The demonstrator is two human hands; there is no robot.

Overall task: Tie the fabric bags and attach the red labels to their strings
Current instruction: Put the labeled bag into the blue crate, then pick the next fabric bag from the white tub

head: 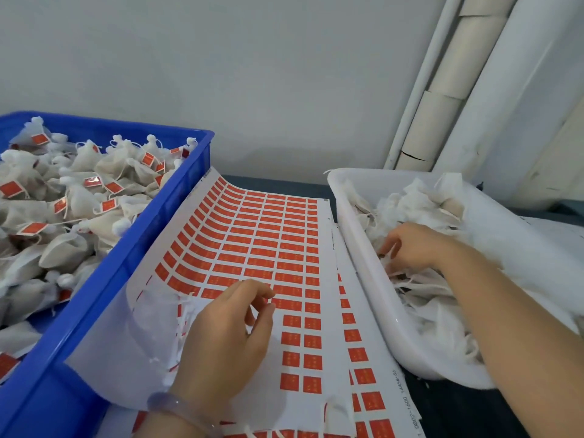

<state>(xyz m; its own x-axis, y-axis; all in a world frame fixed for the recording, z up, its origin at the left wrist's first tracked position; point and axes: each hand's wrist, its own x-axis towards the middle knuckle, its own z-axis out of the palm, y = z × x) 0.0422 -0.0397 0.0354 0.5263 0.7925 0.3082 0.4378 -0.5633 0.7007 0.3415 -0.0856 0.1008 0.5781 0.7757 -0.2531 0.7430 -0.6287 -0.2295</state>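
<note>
A: White tub (357,257) beside the label sheet (325,216), what is inside?
B: Untied bags (410,200), soft and light. Right hand (410,245) curls among them; holding or not, I cannot tell. Left hand (221,339) loose, empty. Better pinch the strings (407,281).

Small sideways print runs along the right margin of the white sheet of red sticker labels (402,387), roughly "0802-1600 14458-5"; the labels' gold marks are illegible.
</note>
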